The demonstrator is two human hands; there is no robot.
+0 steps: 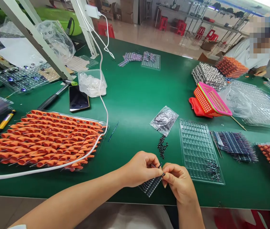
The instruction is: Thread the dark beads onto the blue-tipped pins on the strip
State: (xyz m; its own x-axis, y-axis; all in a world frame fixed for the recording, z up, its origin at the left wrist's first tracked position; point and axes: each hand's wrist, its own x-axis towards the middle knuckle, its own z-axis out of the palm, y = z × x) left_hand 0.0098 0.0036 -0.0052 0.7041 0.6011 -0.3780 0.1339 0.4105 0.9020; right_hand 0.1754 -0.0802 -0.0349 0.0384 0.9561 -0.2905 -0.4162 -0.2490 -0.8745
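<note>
My left hand [141,170] is closed on a dark strip of small parts [151,187], which hangs below the fingers at a slant. My right hand [181,183] meets it at the strip's upper end, thumb and fingertips pinched together. What the right fingertips hold is mostly hidden; a small black piece shows there. Just beyond the hands lies a loose pile of small black beads [162,146], spilling from a clear plastic bag [165,119] of similar pieces. Right of the hands, a clear ribbed tray [194,143] carries a bunch of thin wired parts [213,170] in its near corner.
At left, rows of orange curved parts [46,136] fill a tray, with a white cable [87,154] draped across. A phone [79,98], hammer [53,97] and plastic tub [92,83] stand behind. To the right are bundled strips [236,146] and a pink basket [211,100]. A person [247,54] sits beyond.
</note>
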